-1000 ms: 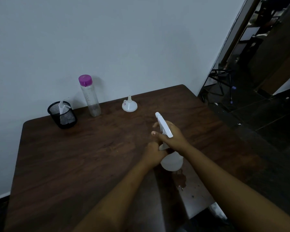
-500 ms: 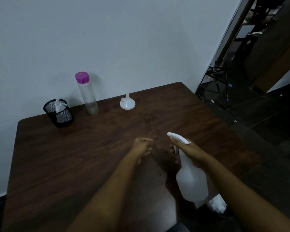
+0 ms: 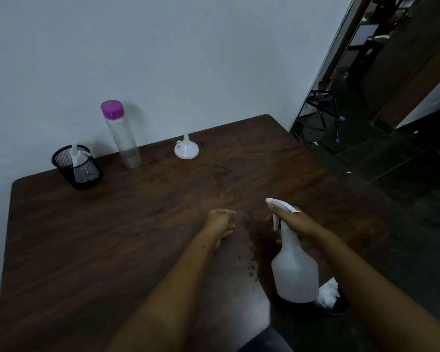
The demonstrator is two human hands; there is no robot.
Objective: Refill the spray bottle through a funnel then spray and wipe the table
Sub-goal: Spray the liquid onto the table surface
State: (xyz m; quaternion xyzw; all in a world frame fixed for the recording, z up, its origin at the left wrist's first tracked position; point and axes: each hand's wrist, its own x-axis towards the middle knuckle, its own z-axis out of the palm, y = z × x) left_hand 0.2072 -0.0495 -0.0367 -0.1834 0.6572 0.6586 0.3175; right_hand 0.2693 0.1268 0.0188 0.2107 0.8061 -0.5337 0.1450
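While left grip (image 3: 220, 221) hovers loose, empty, right grip (image 3: 295, 221) clamps spray bottle (image 3: 295, 273) neck, body hanging below.

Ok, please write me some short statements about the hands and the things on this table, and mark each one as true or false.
1. The right hand grips the spray bottle just under its spray head. True.
2. The funnel sits in the spray bottle's neck. False: it stands mouth down on the table near the wall, apart from the spray bottle.
3. The left hand holds nothing. True.
4. The purple-capped bottle lies on its side. False: it stands upright with its cap on.
5. The black mesh cup is empty. False: a white item stands in it.
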